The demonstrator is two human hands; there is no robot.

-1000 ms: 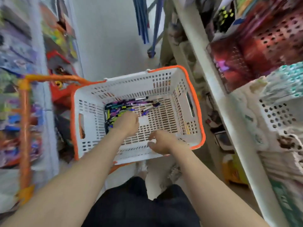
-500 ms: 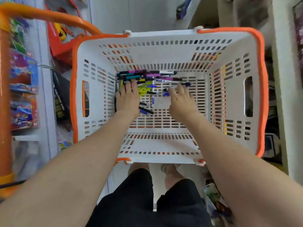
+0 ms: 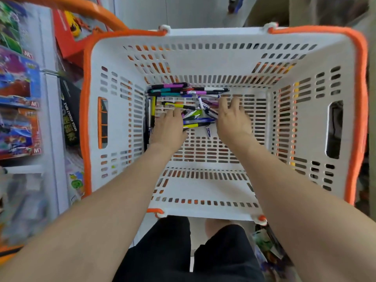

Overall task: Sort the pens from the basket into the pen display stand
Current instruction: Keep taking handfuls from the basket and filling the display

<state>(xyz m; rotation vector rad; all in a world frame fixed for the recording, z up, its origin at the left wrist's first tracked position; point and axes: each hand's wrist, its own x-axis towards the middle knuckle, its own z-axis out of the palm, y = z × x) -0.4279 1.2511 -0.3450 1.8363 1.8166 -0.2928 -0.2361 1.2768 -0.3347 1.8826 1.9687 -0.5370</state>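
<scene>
A white slotted basket (image 3: 203,58) with an orange rim fills the view from above. Several pens (image 3: 183,90) in purple, teal, yellow and blue lie heaped at the far left of its floor. My left hand (image 3: 168,127) is down inside the basket with its fingers curled onto the near side of the heap. My right hand (image 3: 234,119) lies on the heap's right side, fingers spread over some purple and blue pens. Whether either hand holds a pen is hidden by the fingers. No pen display stand is in view.
An orange handle (image 3: 81,11) arcs over the basket's far left corner. Shelves of boxed toys (image 3: 18,98) stand close on the left. My legs in black shorts (image 3: 183,251) are below the basket. Packaged goods (image 3: 268,247) lie on the floor at lower right.
The camera has tipped down and closer over the basket. My right hand came from the near wall to the pens, and both hands have pushed the heap together between them.
</scene>
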